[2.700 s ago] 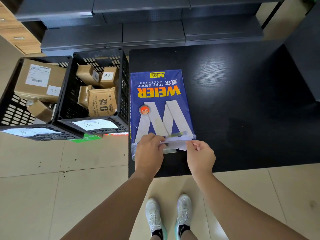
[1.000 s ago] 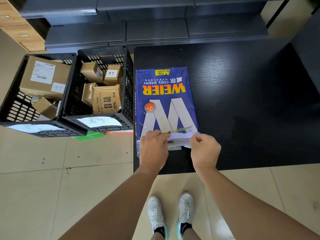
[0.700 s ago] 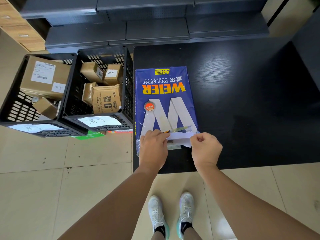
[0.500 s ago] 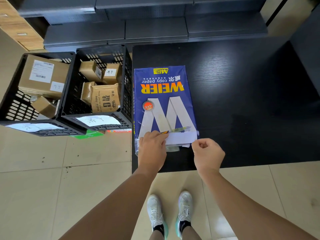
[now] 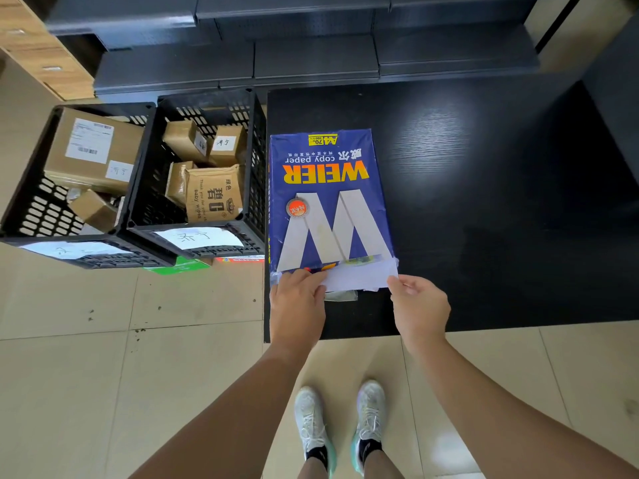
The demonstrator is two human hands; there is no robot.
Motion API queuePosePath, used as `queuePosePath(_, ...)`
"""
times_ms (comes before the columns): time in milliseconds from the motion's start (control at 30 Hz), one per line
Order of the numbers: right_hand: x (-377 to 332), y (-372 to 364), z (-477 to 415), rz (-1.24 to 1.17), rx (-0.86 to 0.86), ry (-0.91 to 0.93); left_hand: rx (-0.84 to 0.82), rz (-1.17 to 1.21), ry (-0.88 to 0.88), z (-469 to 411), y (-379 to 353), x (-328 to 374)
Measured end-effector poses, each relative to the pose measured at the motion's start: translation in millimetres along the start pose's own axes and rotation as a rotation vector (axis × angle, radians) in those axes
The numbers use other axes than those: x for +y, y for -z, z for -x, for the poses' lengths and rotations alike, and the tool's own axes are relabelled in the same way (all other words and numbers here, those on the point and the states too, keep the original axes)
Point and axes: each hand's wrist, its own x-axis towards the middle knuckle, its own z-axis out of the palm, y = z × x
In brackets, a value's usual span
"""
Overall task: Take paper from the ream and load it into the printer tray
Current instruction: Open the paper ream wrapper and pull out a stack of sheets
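A blue ream of "WEIER" copy paper (image 5: 328, 198) lies flat on the left part of a black table (image 5: 484, 202), its long side running away from me. The wrapper is torn open at the near end, where a white flap (image 5: 359, 276) sticks out. My left hand (image 5: 297, 305) rests on the ream's near left corner, with its fingers closed on the flap's left part. At the flap's right corner, my right hand (image 5: 418, 305) pinches with thumb and forefinger. No printer or tray is in view.
Two black plastic crates (image 5: 193, 243) full of brown parcels stand left of the table, against its edge. Dark grey shelving (image 5: 311, 57) runs behind them. Beige floor tiles and my white shoes (image 5: 342, 426) are below the table's near edge (image 5: 518, 324).
The right hand drew back a little from the flap half a second ago and is now at its right corner again. The flap is pulled out wider. The left hand has stayed put.
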Motion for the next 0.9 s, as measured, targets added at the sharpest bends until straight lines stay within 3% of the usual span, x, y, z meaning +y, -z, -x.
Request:
queuePosePath(233,25,16,7,-0.033,-0.109,-0.084,0.045,0.115,0.175,29,1,-7)
queuePosePath(567,0,14,-12,-0.112,-0.294,-0.038,0.148,0.586,0.955,23,18,3)
queuePosePath(733,14,20,-9,-0.048,-0.315,-0.050,0.140,0.734,1.038,31,18,-1)
queuePosePath(900,22,27,-8,-0.114,-0.384,-0.126,0.017,0.845,1.091,37,19,-12)
